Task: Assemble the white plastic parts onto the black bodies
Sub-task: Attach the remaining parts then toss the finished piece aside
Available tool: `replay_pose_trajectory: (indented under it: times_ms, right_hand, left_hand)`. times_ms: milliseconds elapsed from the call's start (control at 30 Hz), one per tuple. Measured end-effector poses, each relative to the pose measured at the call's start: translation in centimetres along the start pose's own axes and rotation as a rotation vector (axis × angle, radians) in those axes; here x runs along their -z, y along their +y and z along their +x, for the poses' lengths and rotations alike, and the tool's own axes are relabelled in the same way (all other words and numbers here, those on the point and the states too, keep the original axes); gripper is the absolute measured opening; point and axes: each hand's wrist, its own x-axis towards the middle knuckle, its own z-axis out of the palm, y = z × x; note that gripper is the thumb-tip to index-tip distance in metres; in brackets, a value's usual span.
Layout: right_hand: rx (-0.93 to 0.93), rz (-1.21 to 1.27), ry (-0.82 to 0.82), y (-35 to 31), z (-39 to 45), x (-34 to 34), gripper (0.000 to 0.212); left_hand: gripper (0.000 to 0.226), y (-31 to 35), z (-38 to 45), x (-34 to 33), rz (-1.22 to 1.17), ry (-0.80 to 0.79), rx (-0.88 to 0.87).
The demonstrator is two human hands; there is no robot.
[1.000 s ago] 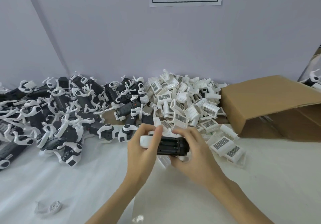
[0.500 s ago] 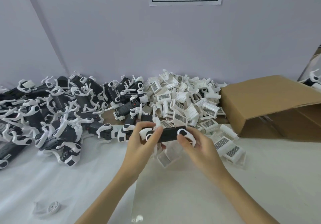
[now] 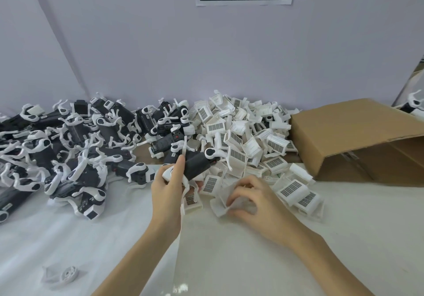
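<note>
My left hand [image 3: 168, 186] grips a black body [image 3: 198, 164] with white arms, tilted up to the right above the table. My right hand [image 3: 251, 198] is lower on the table, its curled fingers pinching a loose white plastic part [image 3: 220, 205] at the near edge of the white pile [image 3: 243, 135]. That pile holds several white grilled parts. Left of it lies a heap of black bodies with white arms [image 3: 68, 148].
An open cardboard box [image 3: 358, 139] lies on its side at the right. A small white wheel-shaped piece [image 3: 67, 275] sits near the front left. The table is covered in white sheet [image 3: 229, 261], and a wall stands close behind the piles.
My right hand let go of the black body and dropped to the table onto a white part. My left hand now holds the body alone and has tilted it upward.
</note>
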Motion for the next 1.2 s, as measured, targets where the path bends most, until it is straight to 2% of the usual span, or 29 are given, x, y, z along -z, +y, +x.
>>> replay_pose_trajectory:
  times_ms: [100,267,400,567,667,833,1000,1100,1200]
  right_hand:
    - [0.013,0.064,0.106,0.4,0.3,0.7,0.010]
    - [0.006,0.175,0.224,0.5,0.4,0.9,0.006]
    - [-0.095,0.301,0.388,1.0,0.8,0.9,0.009]
    - [-0.283,0.693,0.427,0.8,0.9,1.0,0.013]
    - [-0.360,0.820,0.476,0.5,0.9,1.2,0.013]
    - [-0.397,0.884,0.520,0.7,1.0,1.4,0.013]
    - [-0.407,0.996,0.609,1.1,1.1,1.9,0.012]
    - [-0.394,1.016,0.587,1.1,1.2,2.1,0.012]
    - [-0.388,0.997,0.548,1.1,1.2,2.1,0.008]
  left_hand:
    - [0.033,0.0,0.1,0.1,0.002,0.010,-0.058]
    - [0.036,-0.4,0.2,0.3,0.023,0.017,-0.101]
    - [0.037,-0.5,0.2,0.4,0.032,0.009,-0.111]
    - [0.034,-0.8,0.3,0.5,0.035,0.001,-0.122]
    - [0.035,-1.0,0.4,0.6,0.060,-0.008,-0.133]
    - [0.041,-0.9,0.2,0.5,0.126,-0.066,-0.143]
    - [0.028,-1.1,-0.2,0.2,0.232,-0.171,-0.184]
    - [0.025,-1.3,-0.6,-0.1,0.254,-0.231,-0.174]
    - [0.033,-1.2,-1.1,-0.1,0.281,-0.274,-0.175]
